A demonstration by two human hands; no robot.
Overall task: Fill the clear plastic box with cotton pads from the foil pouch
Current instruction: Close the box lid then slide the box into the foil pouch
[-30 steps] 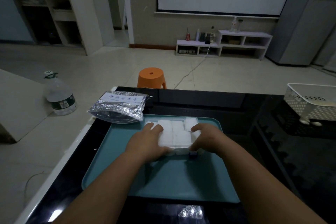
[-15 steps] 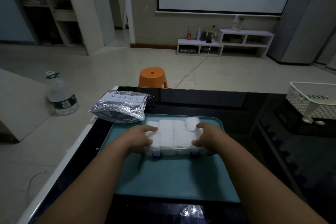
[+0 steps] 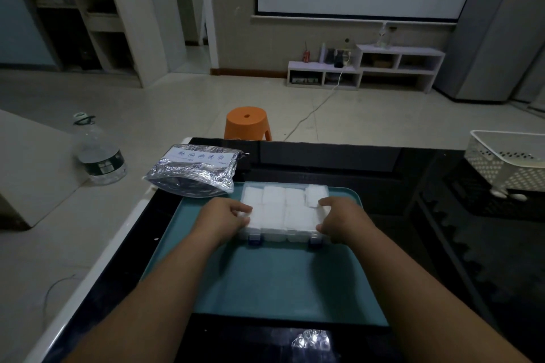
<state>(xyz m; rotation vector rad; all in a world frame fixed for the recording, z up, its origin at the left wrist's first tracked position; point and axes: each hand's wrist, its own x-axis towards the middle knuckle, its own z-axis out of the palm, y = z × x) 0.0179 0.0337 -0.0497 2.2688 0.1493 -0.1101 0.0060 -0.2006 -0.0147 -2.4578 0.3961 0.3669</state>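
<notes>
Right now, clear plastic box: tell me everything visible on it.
The clear plastic box is shallow, rectangular and see-through, split into compartments packed with white cotton pads. Two dark clasps sit on its near edge. It lies flat on the far half of the teal tray. The left hand grips its left end and the right hand its right end, both curled over its top. Whether the lid is latched cannot be told.
</notes>
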